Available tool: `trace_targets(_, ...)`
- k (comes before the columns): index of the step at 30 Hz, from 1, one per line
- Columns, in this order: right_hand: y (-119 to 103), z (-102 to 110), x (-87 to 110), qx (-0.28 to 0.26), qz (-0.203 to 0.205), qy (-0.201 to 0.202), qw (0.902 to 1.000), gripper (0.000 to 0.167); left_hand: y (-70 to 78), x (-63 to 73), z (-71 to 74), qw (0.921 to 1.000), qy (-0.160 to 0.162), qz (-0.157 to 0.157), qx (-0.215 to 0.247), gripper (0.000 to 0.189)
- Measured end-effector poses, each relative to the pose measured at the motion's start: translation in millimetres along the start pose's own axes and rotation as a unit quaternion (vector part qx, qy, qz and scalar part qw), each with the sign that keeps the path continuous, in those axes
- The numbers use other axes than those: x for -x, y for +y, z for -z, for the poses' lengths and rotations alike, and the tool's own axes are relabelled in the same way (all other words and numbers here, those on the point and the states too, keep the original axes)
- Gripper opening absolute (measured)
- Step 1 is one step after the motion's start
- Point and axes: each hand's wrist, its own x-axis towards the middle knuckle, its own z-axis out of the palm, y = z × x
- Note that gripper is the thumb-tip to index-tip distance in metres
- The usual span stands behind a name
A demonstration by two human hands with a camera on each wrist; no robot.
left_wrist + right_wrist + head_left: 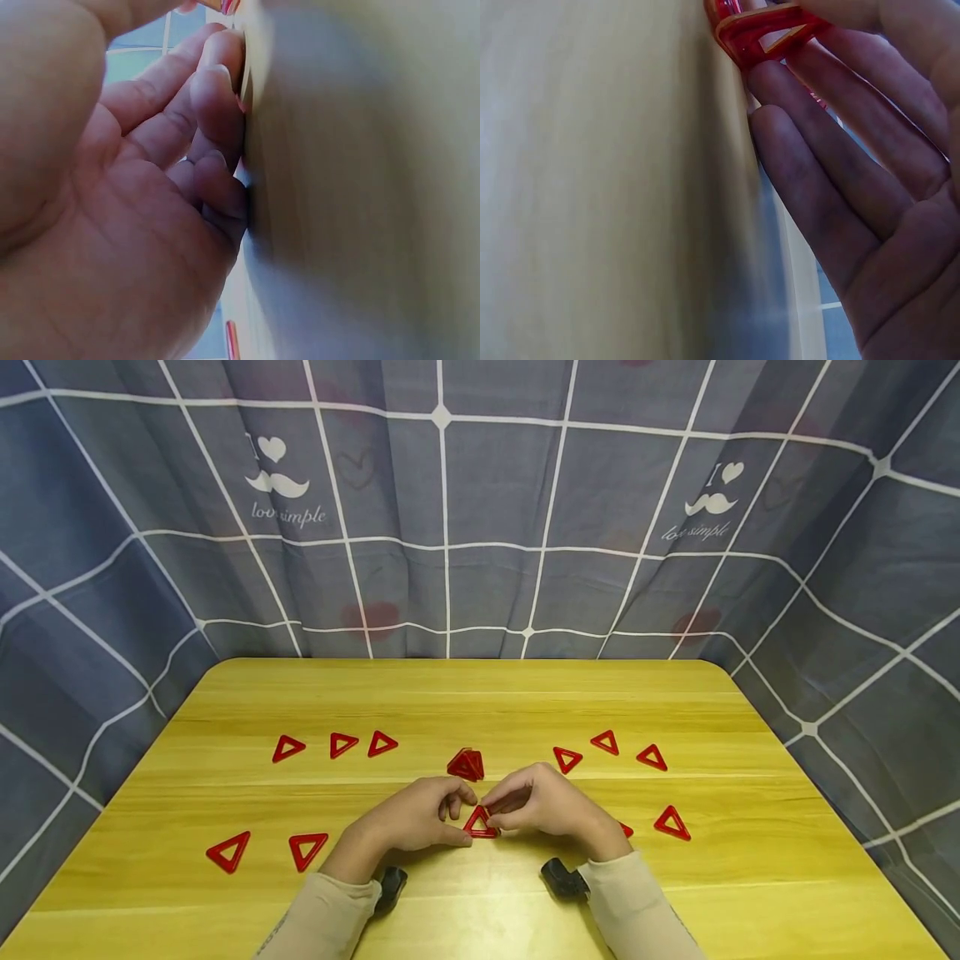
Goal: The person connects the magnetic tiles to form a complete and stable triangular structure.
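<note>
A red, hollow, translucent plastic triangle (482, 834) lies on the table between the two hands, one point facing away. My left hand (420, 814) has its thumb at the near left corner and its index finger by the far point. Its other fingers curl down against the wood. From the other side, my right hand (551, 806) pinches a red triangle (742, 39) between thumb and fingers; the right wrist view shows it tilted, with another red piece (721, 9) right against it. Just beyond the hands sits an overlapping pile of red triangles (467, 764).
Loose red triangles lie flat on the yellow wooden table (480, 910): three at the back left (342, 744), two at the front left (307, 852), three at the back right (604, 742). Another triangle (672, 823) lies right, beside one partly hidden by the right wrist. A grey checked curtain (487, 585) surrounds the table.
</note>
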Motion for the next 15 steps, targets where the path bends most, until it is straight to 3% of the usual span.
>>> trace_targets(9, -2.2, -1.3, -1.8, 0.032, -0.022, 0.000, 0.9992, 0.028, 1.0, 1.2, 0.0, 0.9999, 0.010, -0.002, -0.002, 0.034)
trace_targets(15, -1.8, -5.1, -2.9, 0.076, -0.032, 0.006, 0.9966, 0.035, 0.4, 9.2, 9.1, 0.9999, 0.000, -0.007, 0.013, 0.038)
